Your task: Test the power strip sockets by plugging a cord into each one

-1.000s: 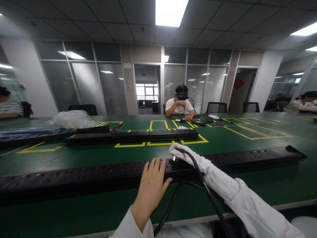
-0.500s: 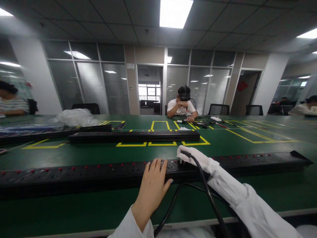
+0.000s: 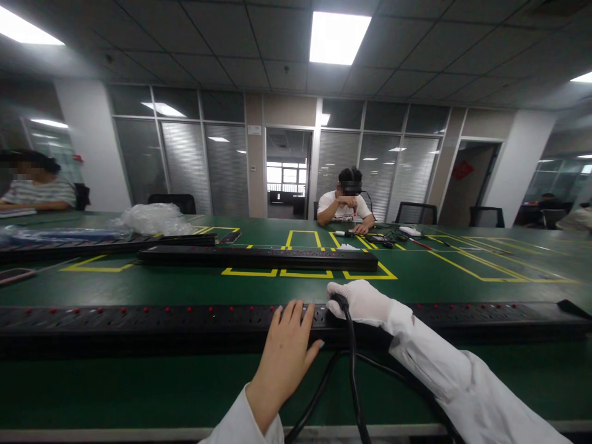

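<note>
A long black power strip (image 3: 152, 330) with a row of sockets and red buttons lies across the green table in front of me. My left hand (image 3: 289, 345), bare, rests flat on its top with the fingers stretched out. Just to the right, my right hand (image 3: 363, 301) in a white glove grips the plug end of a thick black power cord (image 3: 354, 376). The plug is down at the strip's sockets; how far it is inserted is hidden by the glove. The cord hangs toward me and loops over the table's near edge.
A second black power strip (image 3: 259, 258) lies farther back, inside yellow tape markings. Crumpled clear plastic (image 3: 155, 220) and more strips are at the left, with a phone (image 3: 16, 276). Across the table sits a person (image 3: 346, 206) near small tools and cables.
My right hand has shifted slightly left with the plug, tilting it more upright, and the cord now hangs straighter. The left hand stays on the strip. The camera view has turned a little left.
</note>
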{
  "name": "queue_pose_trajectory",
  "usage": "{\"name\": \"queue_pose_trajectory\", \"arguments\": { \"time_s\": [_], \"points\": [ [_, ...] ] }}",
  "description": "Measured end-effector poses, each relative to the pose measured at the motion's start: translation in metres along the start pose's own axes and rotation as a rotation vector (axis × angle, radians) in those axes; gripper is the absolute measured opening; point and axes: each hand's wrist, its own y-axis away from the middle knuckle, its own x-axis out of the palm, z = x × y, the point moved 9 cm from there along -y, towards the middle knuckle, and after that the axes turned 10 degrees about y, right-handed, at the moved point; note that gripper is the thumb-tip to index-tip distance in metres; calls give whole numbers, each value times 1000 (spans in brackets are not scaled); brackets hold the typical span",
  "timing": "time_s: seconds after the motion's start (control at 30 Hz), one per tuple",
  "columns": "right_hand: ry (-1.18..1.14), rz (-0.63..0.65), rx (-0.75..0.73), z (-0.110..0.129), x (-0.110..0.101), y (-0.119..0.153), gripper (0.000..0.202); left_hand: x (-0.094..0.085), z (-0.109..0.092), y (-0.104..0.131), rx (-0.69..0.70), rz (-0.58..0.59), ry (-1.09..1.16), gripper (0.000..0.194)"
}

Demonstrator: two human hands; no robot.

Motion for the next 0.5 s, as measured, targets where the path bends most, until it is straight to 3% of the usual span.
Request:
{"name": "queue_pose_trajectory", "arguments": {
  "time_s": [0.17,0.5],
  "points": [
    [59,7,2,4,1,-7,23,-1,-1,-1,19,-12,1,48],
    [-169,114,20,-4,12,-18,20,0,0,0,-7,15,22,49]
  ]
}}
